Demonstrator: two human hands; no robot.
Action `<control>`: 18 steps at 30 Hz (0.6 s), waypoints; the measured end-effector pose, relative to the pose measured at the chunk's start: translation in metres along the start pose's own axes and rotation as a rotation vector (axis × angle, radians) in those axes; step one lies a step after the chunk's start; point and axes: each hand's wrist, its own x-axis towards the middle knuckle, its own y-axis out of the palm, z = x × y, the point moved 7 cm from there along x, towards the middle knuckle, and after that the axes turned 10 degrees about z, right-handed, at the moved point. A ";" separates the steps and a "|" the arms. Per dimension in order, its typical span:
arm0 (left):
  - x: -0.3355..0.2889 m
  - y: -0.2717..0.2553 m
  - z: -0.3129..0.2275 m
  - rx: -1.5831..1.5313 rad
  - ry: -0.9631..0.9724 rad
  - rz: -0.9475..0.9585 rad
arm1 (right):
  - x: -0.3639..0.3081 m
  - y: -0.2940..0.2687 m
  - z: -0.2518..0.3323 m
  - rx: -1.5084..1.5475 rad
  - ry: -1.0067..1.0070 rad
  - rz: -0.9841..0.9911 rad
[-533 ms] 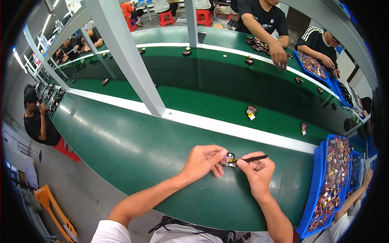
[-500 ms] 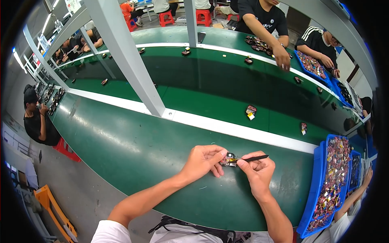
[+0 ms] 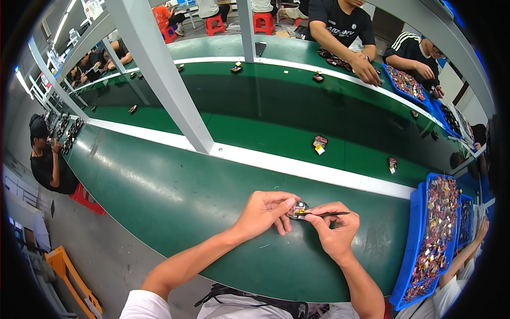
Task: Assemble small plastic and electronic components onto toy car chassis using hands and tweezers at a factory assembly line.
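My left hand (image 3: 263, 212) pinches a small open electronic device (image 3: 300, 205) with a dark casing and a yellow piece inside, holding it just above the green worktable (image 3: 212, 183). Between the thumb and fingers of my right hand (image 3: 338, 234) is a pair of slim black tweezers (image 3: 333, 213). Their tips point left into the casing, at the yellow piece. My fingers cover part of the device, and its fine inner parts are too small to make out.
At my right stands a blue bin (image 3: 419, 234) heaped with small wired parts. Beyond a white rail (image 3: 297, 169), a green conveyor belt (image 3: 255, 133) carries scattered devices (image 3: 320, 144). A grey post (image 3: 164, 80) rises ahead. Co-workers sit across the belt and at far left.
The tweezers have swung to a flatter angle over the device. Devices on the belt have shifted slightly left. Across the belt, a co-worker's hand has drawn back, and a device near it is no longer seen.
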 end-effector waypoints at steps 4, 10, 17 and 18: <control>0.002 0.005 0.000 0.004 0.005 0.003 | -0.001 -0.005 0.002 -0.023 -0.023 0.008; 0.003 0.010 -0.002 0.017 0.015 -0.004 | -0.002 -0.007 0.009 -0.102 -0.104 0.033; 0.006 0.019 -0.004 0.026 0.044 -0.017 | -0.007 -0.017 0.003 -0.056 -0.053 -0.002; 0.006 0.020 -0.004 0.025 0.045 -0.018 | -0.008 -0.019 0.003 -0.056 -0.059 -0.006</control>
